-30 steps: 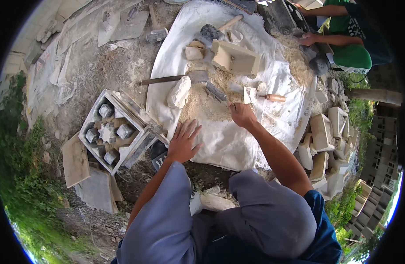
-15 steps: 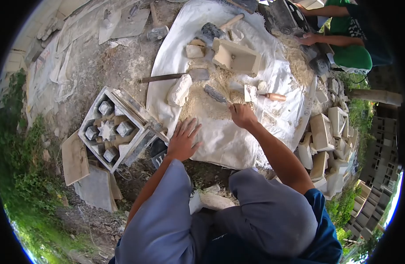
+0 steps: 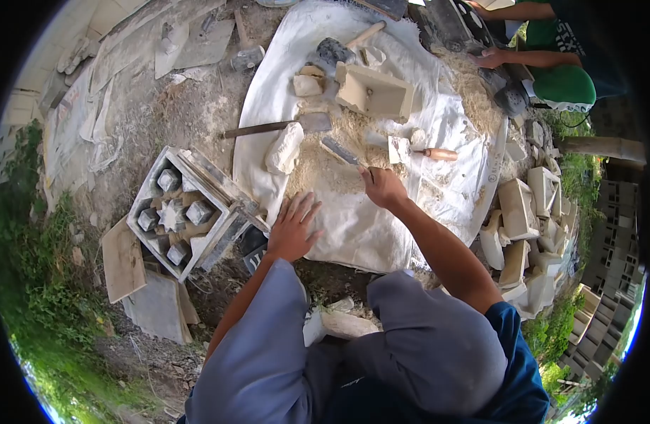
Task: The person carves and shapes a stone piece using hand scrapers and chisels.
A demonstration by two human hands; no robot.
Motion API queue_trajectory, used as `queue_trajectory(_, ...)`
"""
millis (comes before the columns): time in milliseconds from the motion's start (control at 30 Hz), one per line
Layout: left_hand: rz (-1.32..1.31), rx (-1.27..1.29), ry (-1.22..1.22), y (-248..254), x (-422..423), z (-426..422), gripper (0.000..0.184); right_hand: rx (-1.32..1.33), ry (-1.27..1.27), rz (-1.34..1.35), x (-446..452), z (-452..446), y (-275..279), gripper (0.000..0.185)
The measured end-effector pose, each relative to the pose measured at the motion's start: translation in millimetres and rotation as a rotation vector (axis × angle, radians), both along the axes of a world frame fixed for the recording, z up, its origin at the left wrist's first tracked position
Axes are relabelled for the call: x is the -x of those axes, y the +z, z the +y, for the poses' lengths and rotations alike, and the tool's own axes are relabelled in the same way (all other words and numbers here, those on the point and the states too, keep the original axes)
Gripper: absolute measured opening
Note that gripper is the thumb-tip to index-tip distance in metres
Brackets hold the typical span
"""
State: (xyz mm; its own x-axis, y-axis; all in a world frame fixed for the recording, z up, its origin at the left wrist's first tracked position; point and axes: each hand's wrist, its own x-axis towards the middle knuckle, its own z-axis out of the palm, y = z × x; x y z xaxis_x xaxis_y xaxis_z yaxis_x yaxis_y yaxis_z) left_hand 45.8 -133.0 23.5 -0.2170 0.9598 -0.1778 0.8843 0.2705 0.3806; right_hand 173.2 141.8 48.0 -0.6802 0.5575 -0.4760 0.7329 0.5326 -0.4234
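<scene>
My right hand is closed round the handle of a narrow trowel, its dusty blade pointing up and left over a patch of pale sandy mix. The handle is mostly hidden in the fingers. My left hand lies palm down with fingers spread on the near edge of the white sheet. Beyond it a whitish block sits on the sheet. A second trowel with a wooden handle rests to the right of the mix, and a flat-bladed tool lies behind the block.
Farther back on the sheet are a beige hollow block and a mallet. A mold with star and hexagonal shapes stands at left. Several cast pieces are piled at right. Another person's hand is at upper right.
The trowel in my right hand has shifted slightly left, its blade now tilted over the mix. The left hand stays spread on the sheet. The camera view has moved a little.
</scene>
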Motion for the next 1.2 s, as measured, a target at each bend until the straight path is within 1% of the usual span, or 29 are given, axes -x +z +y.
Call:
queue_trajectory(33, 0.006, -0.003, 0.003, -1, 0, 2, 0.071, -0.003, 0.000, 0.000, 2, 4, 4, 0.064)
queue_trajectory(100, 0.011, 0.004, -0.005, 0, -1, 3, 0.072, 0.066, -0.022, -0.127, 9, 11, 10, 0.065)
queue_trajectory(133, 0.015, 0.014, -0.007, 0, 0, 3, 0.072, 0.067, -0.027, -0.122, 5, 10, 6, 0.065)
queue_trajectory(200, 0.005, 0.003, -0.006, -1, 1, 2, 0.073, 0.040, -0.046, 0.141, -9, 2, -4, 0.069)
queue_trajectory(233, -0.005, -0.013, 0.001, -2, 0, 2, 0.073, 0.040, -0.043, 0.139, -8, 2, -9, 0.069)
queue_trajectory(300, -0.025, -0.027, 0.011, -2, 1, 3, 0.075, 0.022, -0.065, -0.009, -2, 0, -12, 0.070)
queue_trajectory(433, -0.059, -0.074, 0.013, 7, 13, 17, 0.080, 0.064, -0.075, 0.030, -5, -3, -2, 0.069)
queue_trajectory(500, -0.022, -0.090, 0.017, 11, 23, 27, 0.082, 0.046, -0.072, 0.128, -11, -10, -1, 0.068)
queue_trajectory(533, 0.015, -0.110, 0.019, 13, 25, 32, 0.085, 0.043, -0.077, 0.062, -5, -10, -4, 0.067)
queue_trajectory(667, 0.021, -0.076, 0.035, 4, 31, 41, 0.092, 0.042, -0.149, 0.056, -2, -5, 2, 0.066)
queue_trajectory(733, 0.031, -0.065, 0.026, 3, 31, 39, 0.092, 0.064, -0.143, 0.187, -10, -9, -1, 0.066)
queue_trajectory(767, 0.039, -0.057, 0.019, 3, 29, 38, 0.093, 0.065, -0.139, 0.183, -9, -7, -4, 0.066)
queue_trajectory(833, 0.040, -0.039, 0.017, 2, 28, 39, 0.093, 0.115, -0.050, -0.038, 1, 1, 1, 0.067)
queue_trajectory(933, 0.028, -0.015, 0.014, -1, 29, 39, 0.094, 0.067, -0.098, 0.015, 0, -2, 8, 0.066)
queue_trajectory(1033, 0.009, -0.008, 0.023, 0, 30, 37, 0.094, 0.033, -0.072, 0.068, -4, -10, 3, 0.067)
queue_trajectory(1067, 0.012, 0.004, 0.012, 0, 29, 38, 0.094, 0.030, -0.069, 0.066, -4, -6, 0, 0.067)
queue_trajectory(1133, 0.003, 0.005, 0.017, -1, 27, 39, 0.094, 0.046, -0.110, -0.033, 4, -1, 0, 0.069)
queue_trajectory(1167, -0.006, 0.011, 0.022, -2, 29, 39, 0.093, 0.050, -0.116, -0.027, 3, -1, 0, 0.069)
queue_trajectory(1200, -0.006, 0.020, 0.017, -2, 30, 36, 0.093, 0.066, -0.132, 0.052, -5, -4, 1, 0.069)
